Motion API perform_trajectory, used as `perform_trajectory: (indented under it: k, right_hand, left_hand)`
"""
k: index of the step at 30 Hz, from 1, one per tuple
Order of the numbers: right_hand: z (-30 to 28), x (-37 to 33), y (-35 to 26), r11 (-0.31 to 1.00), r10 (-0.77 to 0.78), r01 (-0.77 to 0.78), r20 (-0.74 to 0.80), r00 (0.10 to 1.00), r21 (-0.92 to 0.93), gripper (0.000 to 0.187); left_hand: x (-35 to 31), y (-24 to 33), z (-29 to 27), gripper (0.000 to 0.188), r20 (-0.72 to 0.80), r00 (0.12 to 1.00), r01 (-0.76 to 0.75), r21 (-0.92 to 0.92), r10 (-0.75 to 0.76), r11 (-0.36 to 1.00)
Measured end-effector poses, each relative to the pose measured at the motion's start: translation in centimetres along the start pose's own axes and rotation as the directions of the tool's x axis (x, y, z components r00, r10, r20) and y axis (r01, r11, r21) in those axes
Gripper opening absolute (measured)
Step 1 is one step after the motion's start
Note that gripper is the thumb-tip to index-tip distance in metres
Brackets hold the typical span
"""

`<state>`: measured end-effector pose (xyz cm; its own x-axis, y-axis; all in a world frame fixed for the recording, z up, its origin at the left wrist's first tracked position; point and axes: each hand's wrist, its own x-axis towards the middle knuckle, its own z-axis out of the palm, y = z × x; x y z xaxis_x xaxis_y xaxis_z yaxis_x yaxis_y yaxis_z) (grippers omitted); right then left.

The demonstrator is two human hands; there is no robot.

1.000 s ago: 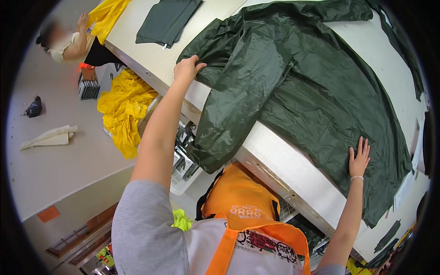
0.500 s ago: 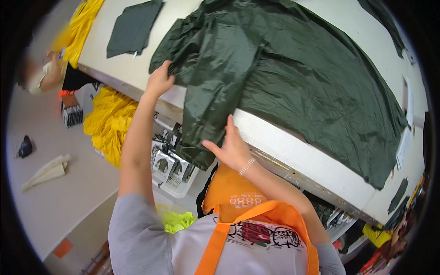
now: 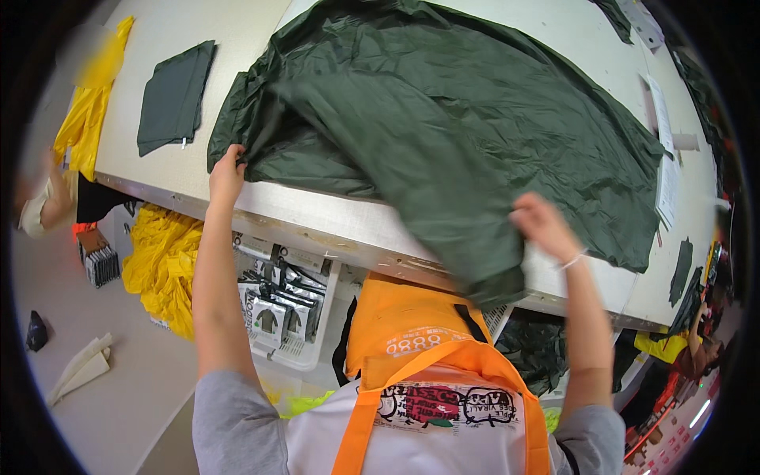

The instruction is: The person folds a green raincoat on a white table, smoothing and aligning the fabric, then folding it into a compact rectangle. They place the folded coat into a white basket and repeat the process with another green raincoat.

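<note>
A dark green raincoat (image 3: 507,134) of thin, slightly shiny cloth lies spread over the white worktable (image 3: 317,210). At the coat's left end, my left hand (image 3: 228,176) pinches its edge by the table's front. One sleeve (image 3: 443,182) slants across the coat toward me, its end hanging over the table edge and blurred by motion. My right hand (image 3: 546,226) is closed on the side of this sleeve near its end. Folds hide part of the coat's left end.
A stack of folded dark green cloth (image 3: 176,99) lies on the table's left. Below the front edge stand a white basket (image 3: 297,360) of packaged goods and a heap of yellow cloth (image 3: 166,261). A co-worker's arm (image 3: 57,198) shows far left beside yellow material (image 3: 91,119).
My right hand has swung to the right, closed on the sleeve and pulled it across the coat. My left hand keeps its pinch on the coat's left edge. The view has shifted.
</note>
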<state>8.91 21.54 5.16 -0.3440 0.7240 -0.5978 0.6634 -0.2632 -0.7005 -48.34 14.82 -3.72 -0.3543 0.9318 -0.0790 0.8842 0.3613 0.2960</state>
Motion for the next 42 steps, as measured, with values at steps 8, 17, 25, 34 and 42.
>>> perform_trajectory:
  k: [8, 17, 25, 34, 42]
  right_hand:
    - [-11.1, 3.9, 4.9, 0.660, -0.518, -0.162, -0.601, 0.608, -0.733, 0.036]
    - [-3.3, -2.9, 11.4, 0.963, -0.270, 0.078, -0.934, 0.235, -0.259, 0.037]
    - [-7.8, -2.7, 17.8, 0.998, 0.034, 0.034, -0.865, 0.500, 0.059, 0.016]
    - [-9.0, 2.3, 8.4, 0.713, -0.499, -0.032, -0.539, 0.678, -0.700, 0.047]
    - [-2.9, -0.6, 14.6, 0.767, -0.177, -0.228, -0.539, 0.823, -0.600, 0.073]
  left_hand:
    - [1.5, 2.2, 0.4, 0.036, -0.138, 0.972, -0.155, 0.228, 0.189, 0.961]
    - [-2.5, 27.0, 3.3, 0.058, -0.025, 0.742, -0.657, 0.164, 0.669, 0.735]
    - [1.4, 26.8, 10.5, 0.065, 0.052, 0.801, -0.598, 0.113, 0.596, 0.794]
    - [2.3, 23.1, 9.2, 0.070, -0.014, 0.864, -0.482, 0.263, 0.503, 0.836]
    - [-3.7, 20.0, 7.5, 0.073, 0.039, 0.876, -0.480, 0.172, 0.481, 0.860]
